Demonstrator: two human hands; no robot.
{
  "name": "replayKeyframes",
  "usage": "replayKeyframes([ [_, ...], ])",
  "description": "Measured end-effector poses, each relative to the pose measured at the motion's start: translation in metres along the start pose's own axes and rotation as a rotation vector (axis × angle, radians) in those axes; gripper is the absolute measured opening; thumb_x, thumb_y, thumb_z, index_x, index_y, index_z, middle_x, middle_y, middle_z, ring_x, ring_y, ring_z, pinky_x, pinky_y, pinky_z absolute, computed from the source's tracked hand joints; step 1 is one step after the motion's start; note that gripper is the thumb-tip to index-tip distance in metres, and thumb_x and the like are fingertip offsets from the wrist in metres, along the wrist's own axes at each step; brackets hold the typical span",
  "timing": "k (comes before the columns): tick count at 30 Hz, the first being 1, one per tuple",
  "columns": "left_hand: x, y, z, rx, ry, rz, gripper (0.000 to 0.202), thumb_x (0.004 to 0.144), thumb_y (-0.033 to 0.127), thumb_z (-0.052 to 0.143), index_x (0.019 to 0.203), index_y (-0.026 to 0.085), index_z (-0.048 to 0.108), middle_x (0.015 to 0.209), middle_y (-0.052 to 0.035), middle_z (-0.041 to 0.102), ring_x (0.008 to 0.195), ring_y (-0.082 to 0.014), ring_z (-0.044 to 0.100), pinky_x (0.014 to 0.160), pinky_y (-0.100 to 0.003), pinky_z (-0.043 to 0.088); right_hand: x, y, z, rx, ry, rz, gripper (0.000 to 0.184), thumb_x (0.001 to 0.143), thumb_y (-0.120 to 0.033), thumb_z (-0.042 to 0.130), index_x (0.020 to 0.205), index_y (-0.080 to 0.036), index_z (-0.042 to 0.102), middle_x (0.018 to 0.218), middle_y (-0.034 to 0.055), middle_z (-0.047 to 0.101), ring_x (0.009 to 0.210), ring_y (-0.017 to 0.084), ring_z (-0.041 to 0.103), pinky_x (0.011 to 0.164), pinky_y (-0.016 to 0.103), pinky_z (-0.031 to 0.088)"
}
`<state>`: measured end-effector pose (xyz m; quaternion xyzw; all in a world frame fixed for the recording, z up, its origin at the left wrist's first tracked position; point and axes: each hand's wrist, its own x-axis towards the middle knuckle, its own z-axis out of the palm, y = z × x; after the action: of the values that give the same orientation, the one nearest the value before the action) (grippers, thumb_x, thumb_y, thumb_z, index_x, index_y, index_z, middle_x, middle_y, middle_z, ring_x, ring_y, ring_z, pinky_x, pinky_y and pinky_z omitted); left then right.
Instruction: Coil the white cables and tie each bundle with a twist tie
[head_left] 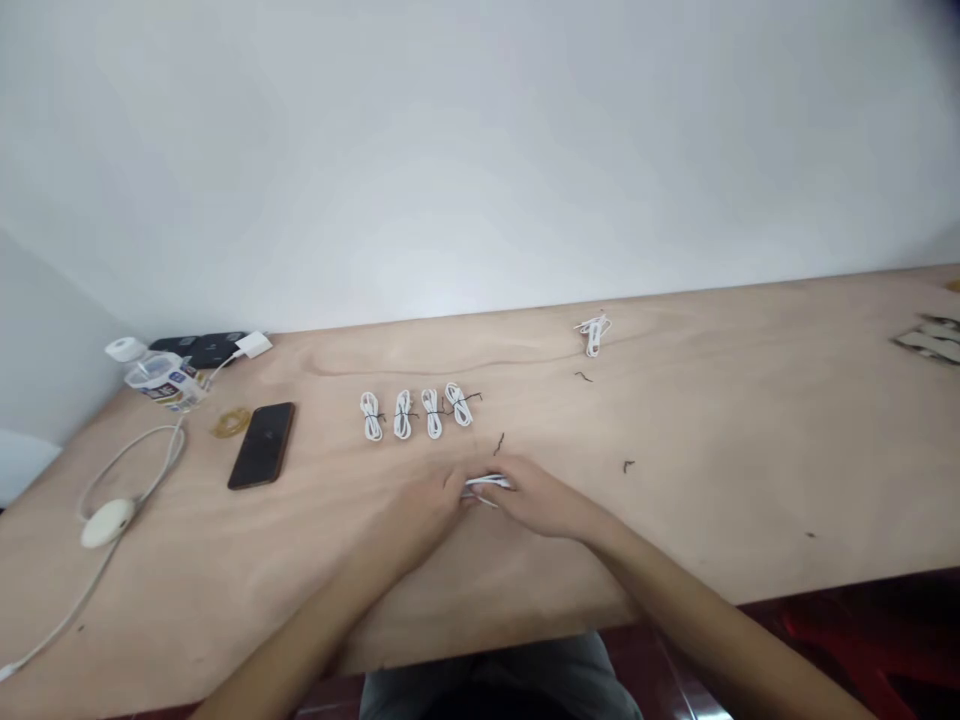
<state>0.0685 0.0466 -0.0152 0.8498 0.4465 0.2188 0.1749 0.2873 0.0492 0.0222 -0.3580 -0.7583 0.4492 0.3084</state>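
Observation:
My left hand point(439, 497) and my right hand point(529, 488) meet near the front middle of the table, both closed on a folded white cable point(486, 482). Fingers cover much of that cable. Just beyond them lies a short black twist tie point(499, 443). Farther back is a row of several coiled white cables point(431, 413), each bound round its middle with a black tie. Another white cable bundle point(594, 335) rests near the wall, with a twist tie point(583, 377) in front of it. One more bent twist tie point(628, 466) lies to the right of my right hand.
On the left are a black phone point(261, 446), a yellowish coil point(231, 422), a clear bottle point(161, 380) on its side, a white adapter point(253, 344) and a white cord with an oval switch point(108, 523). A patterned flat item point(934, 340) lies far right. The wall bounds the back.

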Motion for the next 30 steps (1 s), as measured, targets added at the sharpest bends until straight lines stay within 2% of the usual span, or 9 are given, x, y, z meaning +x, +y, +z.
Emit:
replayKeyframes([
  [5, 0.036, 0.007, -0.026, -0.361, -0.151, 0.038, 0.034, 0.11, 0.031, 0.045, 0.133, 0.026, 0.069, 0.127, -0.0092, 0.077, 0.116, -0.0275, 0.073, 0.101, -0.042, 0.056, 0.009, 0.021, -0.006, -0.278, 0.21, 0.028, 0.024, 0.105, -0.033, 0.056, 0.116, -0.023, 0.075, 0.108, 0.0092, 0.079, 0.097, 0.027, 0.073, 0.086, 0.037, 0.055],
  [9, 0.041, 0.012, -0.031, -0.558, -0.208, 0.012, 0.031, 0.108, 0.035, 0.049, 0.12, 0.029, 0.076, 0.111, -0.0056, 0.081, 0.105, -0.0261, 0.075, 0.1, -0.041, 0.057, 0.011, 0.047, -0.004, -0.489, 0.274, 0.023, 0.034, 0.105, -0.037, 0.05, 0.084, -0.02, 0.071, 0.074, 0.0086, 0.07, 0.066, 0.02, 0.06, 0.068, 0.031, 0.045],
  [13, 0.039, 0.012, -0.027, -0.57, -0.273, 0.032, 0.029, 0.106, 0.035, 0.052, 0.122, 0.03, 0.076, 0.112, -0.0058, 0.08, 0.108, -0.0272, 0.074, 0.102, -0.042, 0.055, 0.013, 0.057, -0.004, -0.442, 0.232, 0.015, 0.044, 0.107, -0.044, 0.044, 0.076, -0.022, 0.066, 0.067, 0.0051, 0.065, 0.061, 0.019, 0.054, 0.065, 0.031, 0.041],
  [16, 0.039, 0.01, -0.024, -0.511, -0.233, 0.003, 0.035, 0.109, 0.035, 0.042, 0.117, 0.027, 0.076, 0.11, -0.0069, 0.08, 0.105, -0.0271, 0.072, 0.1, -0.04, 0.053, 0.012, 0.052, -0.014, -0.244, 0.237, 0.069, 0.049, 0.11, -0.05, 0.037, 0.086, -0.023, 0.07, 0.071, 0.0021, 0.067, 0.063, 0.019, 0.058, 0.065, 0.03, 0.043],
  [19, 0.037, 0.001, -0.019, -0.437, -0.135, -0.107, 0.042, 0.111, 0.04, 0.037, 0.099, 0.022, 0.073, 0.092, -0.0053, 0.077, 0.084, -0.0246, 0.068, 0.082, -0.034, 0.051, 0.005, 0.047, -0.034, -0.08, 0.391, 0.181, 0.046, 0.11, -0.053, 0.039, 0.101, -0.023, 0.072, 0.073, 0.0007, 0.068, 0.064, 0.019, 0.059, 0.064, 0.03, 0.045],
  [21, 0.036, -0.008, -0.017, -0.392, -0.065, -0.191, 0.043, 0.111, 0.043, 0.036, 0.089, 0.021, 0.065, 0.081, -0.0025, 0.07, 0.076, -0.0225, 0.062, 0.073, -0.031, 0.045, -0.003, 0.045, -0.045, -0.19, 0.374, 0.189, 0.036, 0.106, -0.05, 0.052, 0.096, -0.023, 0.074, 0.081, 0.003, 0.071, 0.072, 0.021, 0.062, 0.067, 0.032, 0.046],
  [24, 0.034, -0.018, -0.016, -0.374, -0.002, -0.256, 0.042, 0.111, 0.043, 0.035, 0.081, 0.021, 0.053, 0.074, 0.0003, 0.06, 0.072, -0.0205, 0.056, 0.069, -0.03, 0.038, -0.015, 0.046, -0.05, -0.314, 0.196, 0.14, 0.018, 0.101, -0.037, 0.063, 0.102, -0.025, 0.076, 0.104, 0.0066, 0.074, 0.089, 0.023, 0.067, 0.081, 0.035, 0.052],
  [27, 0.033, -0.018, -0.017, -0.407, 0.013, -0.279, 0.041, 0.111, 0.043, 0.035, 0.079, 0.021, 0.048, 0.073, 0.0006, 0.057, 0.072, -0.0198, 0.053, 0.069, -0.03, 0.036, -0.019, 0.052, -0.04, -0.388, 0.132, 0.087, 0.014, 0.102, -0.028, 0.061, 0.108, -0.027, 0.074, 0.117, 0.008, 0.071, 0.107, 0.026, 0.066, 0.095, 0.04, 0.052],
  [30, 0.033, -0.015, -0.017, -0.44, 0.028, -0.299, 0.042, 0.111, 0.044, 0.034, 0.077, 0.022, 0.047, 0.073, 0.0006, 0.056, 0.07, -0.0189, 0.051, 0.068, -0.031, 0.035, -0.016, 0.056, -0.029, -0.41, 0.163, 0.081, 0.017, 0.105, -0.025, 0.054, 0.103, -0.025, 0.07, 0.111, 0.0085, 0.07, 0.105, 0.026, 0.065, 0.095, 0.042, 0.051],
])
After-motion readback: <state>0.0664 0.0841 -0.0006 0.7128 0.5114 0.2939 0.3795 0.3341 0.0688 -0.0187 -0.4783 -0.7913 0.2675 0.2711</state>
